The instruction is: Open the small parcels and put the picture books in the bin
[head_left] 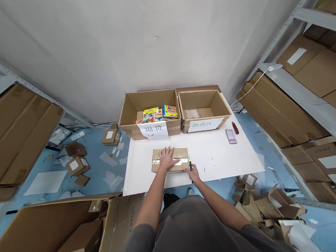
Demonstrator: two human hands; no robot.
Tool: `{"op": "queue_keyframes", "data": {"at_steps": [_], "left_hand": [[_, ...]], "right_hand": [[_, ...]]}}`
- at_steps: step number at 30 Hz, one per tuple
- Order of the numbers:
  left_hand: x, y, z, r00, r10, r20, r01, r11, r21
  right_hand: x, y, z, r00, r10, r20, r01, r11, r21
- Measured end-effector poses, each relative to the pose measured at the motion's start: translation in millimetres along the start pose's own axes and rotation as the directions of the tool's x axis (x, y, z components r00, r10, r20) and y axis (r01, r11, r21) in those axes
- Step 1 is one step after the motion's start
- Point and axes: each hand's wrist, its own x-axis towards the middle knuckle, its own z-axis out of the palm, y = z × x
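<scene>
Bracing a small rectangular brown cardboard box (182, 153) beneath its spread palm, apparently against sliding on the white tabletop (140, 158), the left hand (166, 158) leaves the end uncovered beside the right hand (192, 174), closed around a slim black tool (190, 165).

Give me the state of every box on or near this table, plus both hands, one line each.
Small carton: closed, clear tape across its top.
Left hand: spread flat on the small carton.
Right hand: closed around a black tool.
Left box: open, books inside.
Right box: open.
Big carton: open, smaller box inside.
</scene>
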Motion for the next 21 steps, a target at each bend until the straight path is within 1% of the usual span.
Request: {"op": "queue_keyframes", "data": {"at_steps": [1,2,3,5,7,8,10,11,13,14,16,18,20,21], "left_hand": [[-1,-2,-5.3,0.999,-0.01,0.031,0.01,1.0,0.004],[-3,-3,-9.8,0.999,-0.026,0.045,0.026,1.0,0.01],[-7,-4,-12.9,0.998,-0.048,0.042,0.047,0.999,0.014],[-20,-3,-13.7,0.995,-0.104,0.013,0.104,0.995,0.009],[-37,2,-6.5,0.987,-0.158,-0.002,0.158,0.987,-0.022],[-46,6,-0.4,0.984,-0.179,-0.001,0.179,0.983,-0.048],[-60,16,14.3,0.975,-0.221,-0.001,0.22,0.968,-0.122],[-65,20,21.6,0.967,-0.256,-0.002,0.251,0.951,-0.178],[-71,25,33.5,0.944,-0.328,0.013,0.316,0.896,-0.312],[-72,25,37.5,0.934,-0.356,0.028,0.34,0.863,-0.374],[-73,21,42.0,0.924,-0.378,0.064,0.363,0.809,-0.462],[-73,16,43.6,0.921,-0.377,0.1,0.372,0.77,-0.518],[-75,15,44.6,0.915,-0.387,0.113,0.381,0.737,-0.558],[-76,16,45.2,0.914,-0.393,0.105,0.378,0.725,-0.575]], "right_hand": [[2,0,7,1.0,0.004,-0.026,-0.004,1.0,-0.008],[7,-2,10,0.999,-0.001,-0.049,-0.001,0.999,-0.042],[16,-8,9,0.997,-0.01,-0.072,0.004,0.996,-0.089],[40,-27,1,0.994,-0.018,-0.106,-0.004,0.981,-0.196],[69,-53,-6,0.986,-0.001,-0.167,-0.047,0.958,-0.283],[82,-66,-9,0.981,0.014,-0.192,-0.075,0.946,-0.315],[104,-89,-12,0.977,0.016,-0.214,-0.092,0.932,-0.352],[111,-97,-15,0.979,0.016,-0.204,-0.087,0.935,-0.344],[115,-103,-24,0.988,0.058,-0.146,-0.09,0.969,-0.228],[112,-101,-30,0.99,0.092,-0.103,-0.106,0.984,-0.144],[97,-86,-44,0.987,0.161,-0.002,-0.16,0.987,0.024],[73,-62,-54,0.981,0.18,0.077,-0.186,0.98,0.076],[45,-35,-56,0.941,0.233,0.247,-0.287,0.934,0.212],[33,-23,-54,0.922,0.25,0.294,-0.324,0.915,0.239]]}}
